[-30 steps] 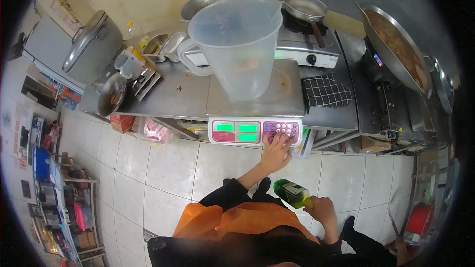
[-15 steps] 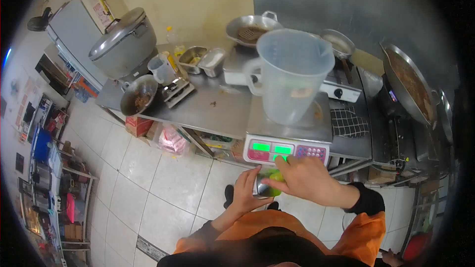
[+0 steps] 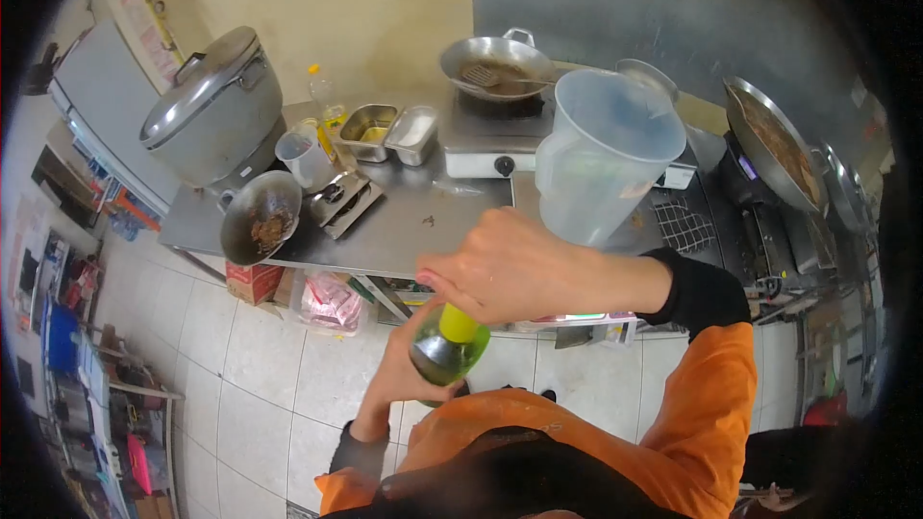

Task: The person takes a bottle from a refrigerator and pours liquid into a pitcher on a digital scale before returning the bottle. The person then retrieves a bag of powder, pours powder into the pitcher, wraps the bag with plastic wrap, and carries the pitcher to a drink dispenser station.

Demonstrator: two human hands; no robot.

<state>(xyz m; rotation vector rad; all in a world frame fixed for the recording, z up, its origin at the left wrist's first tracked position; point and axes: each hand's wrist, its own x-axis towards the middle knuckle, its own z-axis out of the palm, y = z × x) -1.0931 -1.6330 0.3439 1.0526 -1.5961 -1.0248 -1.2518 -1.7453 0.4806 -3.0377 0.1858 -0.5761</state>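
My left hand is wrapped around a green bottle with a yellow-green neck, held in front of my body. My right hand is closed over the top of this bottle, and its curled fingers hide the cap area. Past my right forearm, a large translucent plastic measuring jug stands upright on the weighing scale. The forearm covers most of the scale's front panel.
On the steel counter are a wok with brown food, a plastic jug, metal containers and a rice cooker. A wok with a spatula sits on a stove. A large pan stands right.
The bottle and both hands have shifted left and up in view. My right hand has turned and now lies over the bottle's top, with its forearm across the scale. The camera view has shifted.
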